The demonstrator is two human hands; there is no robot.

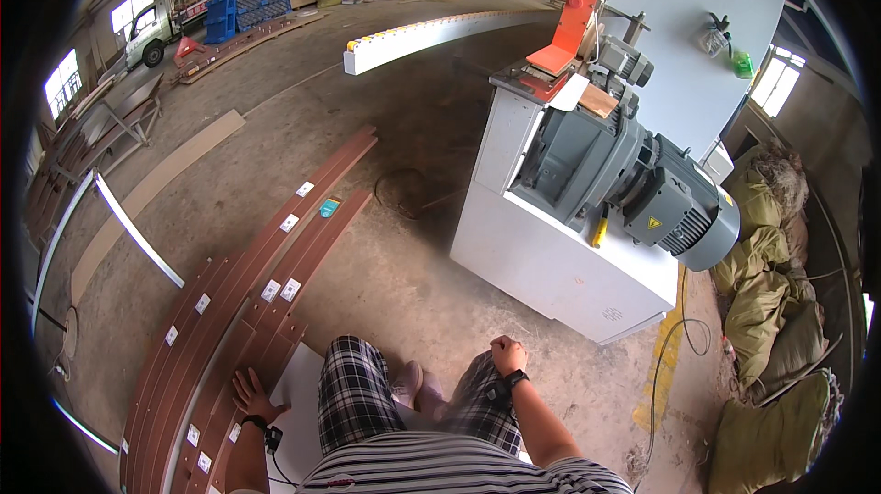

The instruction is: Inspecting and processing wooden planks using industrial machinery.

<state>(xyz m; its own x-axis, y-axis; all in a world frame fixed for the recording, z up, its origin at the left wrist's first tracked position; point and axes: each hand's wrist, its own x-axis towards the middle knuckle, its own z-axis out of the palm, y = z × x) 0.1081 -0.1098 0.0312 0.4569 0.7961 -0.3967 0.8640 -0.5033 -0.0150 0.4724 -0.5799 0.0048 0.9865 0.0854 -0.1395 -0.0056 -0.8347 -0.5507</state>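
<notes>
My left hand (252,396) lies flat with its fingers spread on a stack of long reddish-brown boards (237,340) at my left side. White labels (270,290) and a teal tag (329,208) sit on the boards. My right hand (508,355) is curled closed on my right knee, with nothing showing in it. Both wrists wear dark bands. I sit on a pale surface (295,399) beside the boards, my legs bent in front of me.
Ahead to the right stands a white machine cabinet (551,255) carrying a large grey motor (674,200) and an orange guard (571,26). A white roller rail (413,40) extends behind it. Olive sacks (766,283) and a cable (653,402) lie at the right.
</notes>
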